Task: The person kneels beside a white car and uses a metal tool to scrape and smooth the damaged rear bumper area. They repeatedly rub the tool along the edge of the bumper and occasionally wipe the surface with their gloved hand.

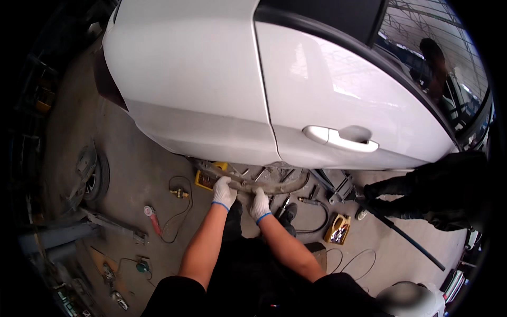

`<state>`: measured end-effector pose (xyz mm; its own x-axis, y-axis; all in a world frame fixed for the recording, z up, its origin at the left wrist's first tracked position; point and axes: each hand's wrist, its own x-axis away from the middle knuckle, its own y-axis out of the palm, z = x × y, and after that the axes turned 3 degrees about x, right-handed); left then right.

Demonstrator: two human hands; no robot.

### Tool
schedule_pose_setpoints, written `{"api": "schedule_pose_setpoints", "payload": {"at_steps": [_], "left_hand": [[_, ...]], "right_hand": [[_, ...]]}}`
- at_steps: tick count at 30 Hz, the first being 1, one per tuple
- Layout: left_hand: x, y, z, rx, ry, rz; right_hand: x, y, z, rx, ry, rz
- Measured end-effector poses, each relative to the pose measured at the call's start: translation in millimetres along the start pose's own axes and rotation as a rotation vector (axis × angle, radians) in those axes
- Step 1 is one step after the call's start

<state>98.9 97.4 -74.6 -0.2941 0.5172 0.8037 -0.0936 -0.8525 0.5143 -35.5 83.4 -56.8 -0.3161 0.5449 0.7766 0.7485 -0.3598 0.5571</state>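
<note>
Both my hands wear white knit gloves with blue cuffs, low beside a white car. A long, curved, dusty grey-brown strip, perhaps a wheel arch liner, lies across in front of me, just below the car's lower edge. My left hand is closed on the strip's near edge, left of its middle. Further right, my right hand grips the same edge. The fingertips of both hands are partly hidden. Behind the left hand stands a yellow bin with small parts inside.
A jack with a long handle stands right, beside a person in dark clothes. A cut-open yellow jug holds tools. Hoses, a red-handled grinder, a wheel and metal parts lie around on the floor.
</note>
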Motion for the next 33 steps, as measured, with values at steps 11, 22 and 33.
{"api": "schedule_pose_setpoints", "payload": {"at_steps": [11, 22, 33], "left_hand": [[-25.0, 47.2, 49.1, 0.186, 0.17, -0.057], [-4.6, -34.6, 4.2, 0.127, 0.027, 0.258], [68.1, -212.1, 171.2, -0.092, 0.583, 0.454]], "right_hand": [[-3.2, 25.3, -46.1, 0.256, 0.18, 0.099], [31.1, -131.2, -82.5, 0.893, 0.146, 0.115], [8.8, -87.0, -92.3, 1.95, -0.329, -0.115]]}}
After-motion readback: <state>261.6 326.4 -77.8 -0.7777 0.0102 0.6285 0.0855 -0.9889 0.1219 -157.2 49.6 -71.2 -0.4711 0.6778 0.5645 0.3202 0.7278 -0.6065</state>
